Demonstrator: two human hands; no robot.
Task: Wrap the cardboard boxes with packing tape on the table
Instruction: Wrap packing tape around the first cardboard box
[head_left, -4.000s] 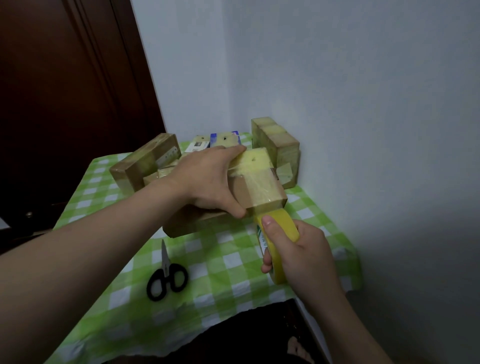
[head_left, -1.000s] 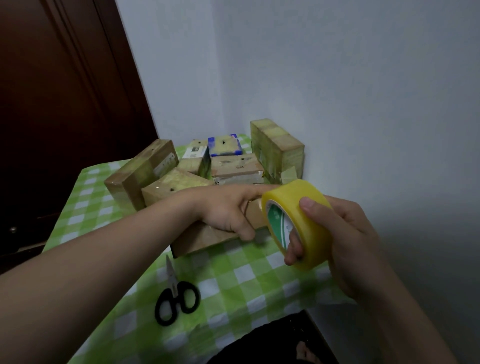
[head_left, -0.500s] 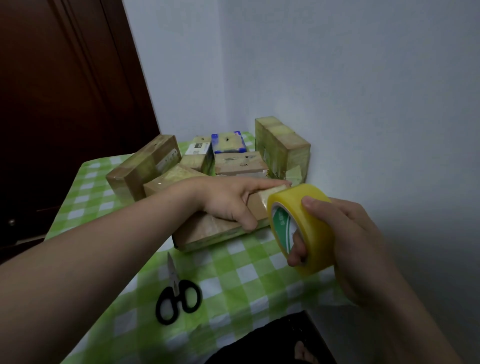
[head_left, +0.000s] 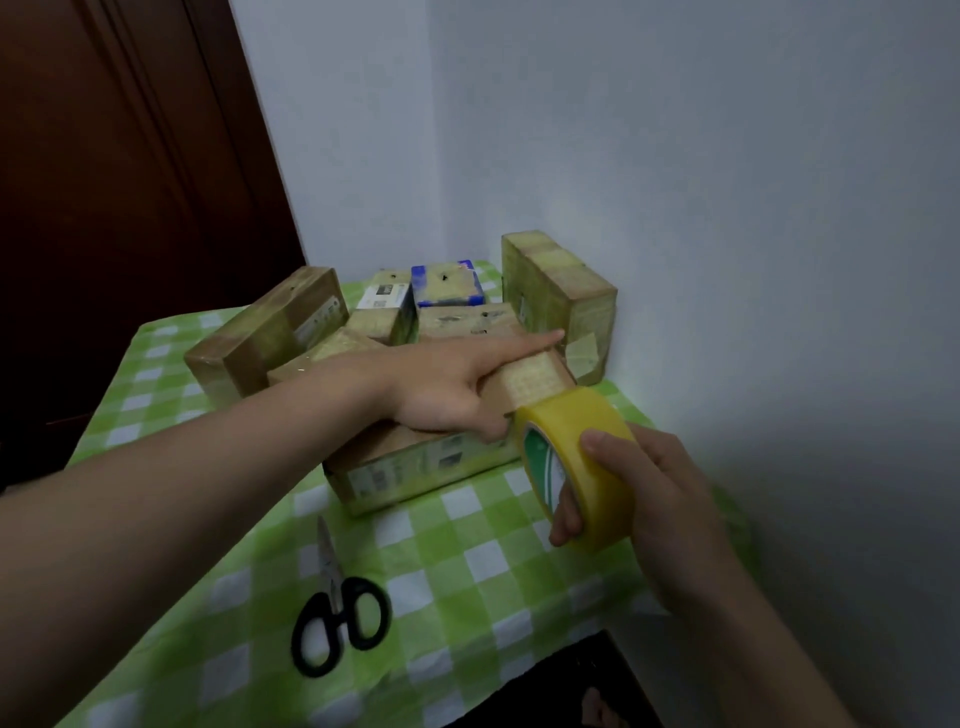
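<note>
Roll on the corner, box pinned: taping under way!

My left grip (head_left: 447, 389) lies flat on the box (head_left: 415, 465) at the front of the desk (head_left: 467, 571). Its fingers stretch along the top and the thumb runs down the near face, pressing so the box can't slide as I pull. My right grip (head_left: 660, 499) is clenched round the yellow tape roll (head_left: 576, 441), which touches the box's right end so the tape lands tight. Other boxes (head_left: 561, 291) wait behind by the wall, and scissors (head_left: 337, 618) lie near, handy for the cut, I'd guess.
</note>
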